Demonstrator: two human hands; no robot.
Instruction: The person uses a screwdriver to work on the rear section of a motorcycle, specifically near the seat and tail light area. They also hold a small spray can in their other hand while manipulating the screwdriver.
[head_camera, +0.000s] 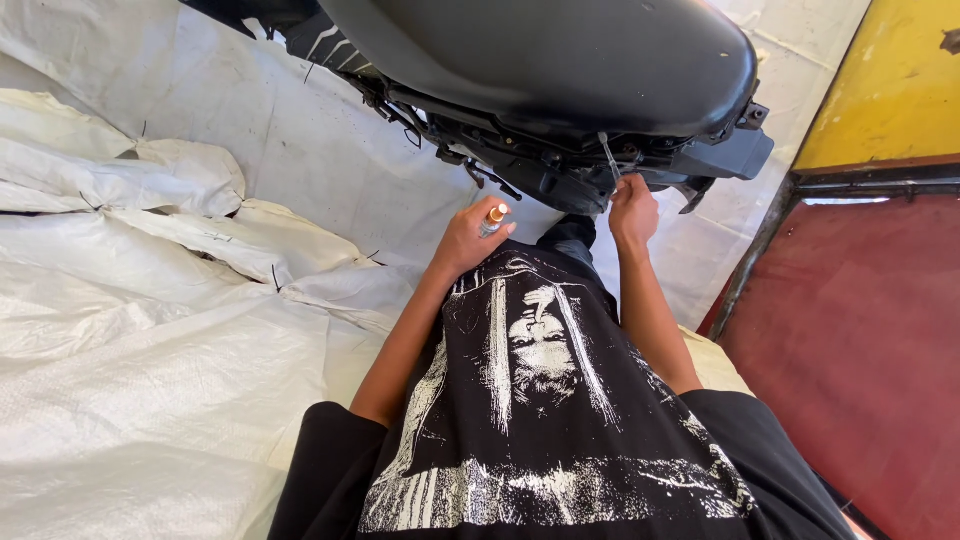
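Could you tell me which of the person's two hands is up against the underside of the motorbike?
The right hand, gripping a thin metal tool there; the left hand sits lower, holding a small orange-tipped object.

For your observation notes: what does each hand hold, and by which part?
Left hand: small orange-tipped metal tool, around its lower body. Right hand: thin metal rod, at its lower end.

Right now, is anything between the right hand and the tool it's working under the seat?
Nothing visible. The right hand already grips the thin metal tool, whose tip goes into the dark frame under the black seat.
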